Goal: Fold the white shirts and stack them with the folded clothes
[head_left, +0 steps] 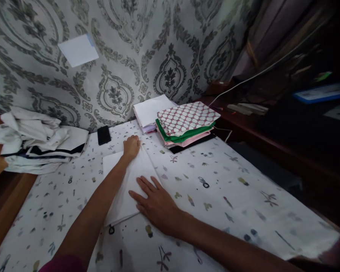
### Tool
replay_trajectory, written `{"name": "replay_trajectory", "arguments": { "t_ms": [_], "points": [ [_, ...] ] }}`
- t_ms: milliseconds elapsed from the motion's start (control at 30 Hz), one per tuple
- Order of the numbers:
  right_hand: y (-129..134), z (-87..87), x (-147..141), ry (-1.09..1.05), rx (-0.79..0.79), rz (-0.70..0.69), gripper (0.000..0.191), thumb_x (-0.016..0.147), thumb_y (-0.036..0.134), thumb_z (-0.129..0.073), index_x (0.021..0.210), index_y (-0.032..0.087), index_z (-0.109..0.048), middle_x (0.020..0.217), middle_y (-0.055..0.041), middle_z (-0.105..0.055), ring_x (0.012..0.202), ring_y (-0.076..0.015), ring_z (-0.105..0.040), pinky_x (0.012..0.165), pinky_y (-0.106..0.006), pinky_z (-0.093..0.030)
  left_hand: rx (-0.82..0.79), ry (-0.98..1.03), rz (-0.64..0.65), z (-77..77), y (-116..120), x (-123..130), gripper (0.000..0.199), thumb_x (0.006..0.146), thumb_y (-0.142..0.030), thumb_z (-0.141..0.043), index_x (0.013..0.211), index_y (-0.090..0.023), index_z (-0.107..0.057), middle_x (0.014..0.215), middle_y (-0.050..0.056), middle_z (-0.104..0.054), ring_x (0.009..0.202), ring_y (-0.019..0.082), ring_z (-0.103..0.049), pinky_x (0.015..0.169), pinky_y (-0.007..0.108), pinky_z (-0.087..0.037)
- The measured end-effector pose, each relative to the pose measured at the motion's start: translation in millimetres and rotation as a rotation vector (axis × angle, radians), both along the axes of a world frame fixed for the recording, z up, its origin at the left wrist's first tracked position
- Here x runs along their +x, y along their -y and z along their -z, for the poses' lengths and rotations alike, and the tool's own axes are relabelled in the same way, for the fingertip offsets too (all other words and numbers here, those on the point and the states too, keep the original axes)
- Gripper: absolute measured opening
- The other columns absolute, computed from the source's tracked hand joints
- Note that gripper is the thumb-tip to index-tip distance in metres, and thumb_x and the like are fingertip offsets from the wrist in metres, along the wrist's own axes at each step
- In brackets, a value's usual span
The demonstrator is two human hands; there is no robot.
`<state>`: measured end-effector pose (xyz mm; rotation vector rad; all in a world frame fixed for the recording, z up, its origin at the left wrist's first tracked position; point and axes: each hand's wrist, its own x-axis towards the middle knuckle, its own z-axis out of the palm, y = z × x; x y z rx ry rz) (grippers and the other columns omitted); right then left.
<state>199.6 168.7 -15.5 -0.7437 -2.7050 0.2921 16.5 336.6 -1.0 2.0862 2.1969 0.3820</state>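
Observation:
A folded white cloth point(121, 204) lies flat on the patterned bedsheet point(204, 211) in front of me. At the cloth's far edge, my left hand point(132, 146) is closed, its fingers curled on the fabric there. My right hand point(158, 206) rests palm down on the cloth's right side with its fingers spread. Part of the cloth is hidden under my left forearm and right hand.
A loose pile of white clothes point(36, 139) lies at the left. A black phone point(103, 135) sits by the wall. Folded fabrics point(187, 119), the top one red-and-white patterned, are stacked beside a white folded stack point(151, 111). A dark wooden ledge point(252, 132) borders the right side.

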Motion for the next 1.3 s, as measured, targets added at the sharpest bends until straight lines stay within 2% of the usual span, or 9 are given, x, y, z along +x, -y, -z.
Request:
{"name": "replay_trajectory", "arguments": {
  "t_ms": [167,300,433,633,767,867,1067,1167,1300],
  "points": [
    [0.9,0.1,-2.2,0.04,0.034,0.004,0.044,0.103,0.034,-0.038,0.146,0.025,-0.049,0.155,-0.0152,-0.04,0.145,-0.0295,-0.035,0.115,-0.053,-0.032,-0.014,-0.003,0.012,-11.5,18.1,-1.7,0.024,0.097,-0.03,-0.044,0.109,-0.018,-0.061,0.121,0.011,-0.064,0.117,0.027,-0.054,0.099,0.044,-0.04],
    [0.5,2.4,-5.5,0.077,0.046,0.011,0.045,0.103,0.036,-0.04,0.146,0.027,-0.048,0.155,-0.0141,-0.041,0.144,-0.0295,-0.035,0.115,-0.054,-0.033,0.023,-0.012,0.189,-9.3,79.8,-14.8,0.051,0.1,-0.045,-0.034,0.145,-0.019,-0.038,0.156,0.013,-0.038,0.144,0.026,-0.032,0.115,0.049,-0.026],
    [1.5,4.2,-7.4,0.094,0.041,0.016,0.045,0.103,0.037,-0.039,0.146,0.028,-0.048,0.155,-0.0135,-0.04,0.145,-0.0287,-0.034,0.115,-0.054,-0.031,-0.118,-0.065,0.265,2.2,127.2,-46.9,0.068,0.099,-0.059,-0.024,0.155,-0.019,-0.024,0.164,0.013,-0.023,0.152,0.024,-0.016,0.121,0.049,-0.011],
    [5.4,4.7,-8.4,0.102,0.043,0.025,0.044,0.102,0.032,-0.041,0.146,0.028,-0.048,0.156,-0.0136,-0.039,0.145,-0.0296,-0.035,0.115,-0.055,-0.031,-0.198,0.0,0.086,-0.1,91.0,-105.6,0.064,0.1,-0.054,-0.024,0.155,-0.023,-0.028,0.165,0.011,-0.02,0.153,0.025,-0.012,0.121,0.053,-0.008],
    [6.3,3.6,-10.3,0.076,0.018,0.034,0.044,0.101,0.032,-0.043,0.145,0.028,-0.049,0.157,-0.0118,-0.039,0.145,-0.0294,-0.034,0.116,-0.055,-0.029,-0.149,-0.009,-0.005,-5.0,82.5,-107.8,0.062,0.1,-0.05,-0.028,0.155,-0.019,-0.027,0.165,0.014,-0.019,0.153,0.026,-0.01,0.12,0.056,-0.006],
    [7.8,2.7,-10.3,0.072,0.001,0.041,0.044,0.101,0.032,-0.044,0.144,0.028,-0.05,0.157,-0.0111,-0.039,0.146,-0.0288,-0.032,0.117,-0.054,-0.027,-0.124,-0.038,0.067,-4.9,117.9,-84.8,0.067,0.099,-0.053,-0.034,0.155,-0.018,-0.027,0.165,0.014,-0.017,0.154,0.027,-0.009,0.121,0.056,-0.002],
    [-0.2,2.8,-1.7,-0.039,-0.06,0.018,0.04,0.098,0.024,-0.043,0.134,0.019,-0.058,0.147,-0.0149,-0.051,0.141,-0.0272,-0.041,0.114,-0.051,-0.032,-0.115,0.134,0.343,-0.6,243.1,-21.1,0.074,0.091,-0.063,-0.046,0.154,-0.027,-0.031,0.163,0.011,-0.026,0.152,0.026,-0.017,0.122,0.05,0.003],
    [-31.1,-11.2,-10.2,-0.124,-0.066,0.086,0.036,0.097,0.023,-0.042,0.123,0.014,-0.065,0.137,-0.0159,-0.06,0.133,-0.0257,-0.05,0.112,-0.046,-0.037,-0.084,0.341,0.21,1.2,282.9,-11.8,0.066,0.09,-0.055,-0.055,0.149,-0.03,-0.039,0.162,0.009,-0.029,0.152,0.027,-0.019,0.123,0.05,-0.002],
    [-96.3,-44.8,-46.3,0.034,-0.099,0.104,0.043,0.094,0.019,-0.044,0.134,0.009,-0.056,0.149,-0.0183,-0.048,0.14,-0.0276,-0.04,0.117,-0.043,-0.028,0.167,0.768,-0.312,-4.9,294.6,-30.2,0.066,0.083,-0.047,-0.067,0.141,-0.025,-0.044,0.156,0.015,-0.036,0.147,0.03,-0.031,0.119,0.047,-0.028]
  ]
}}
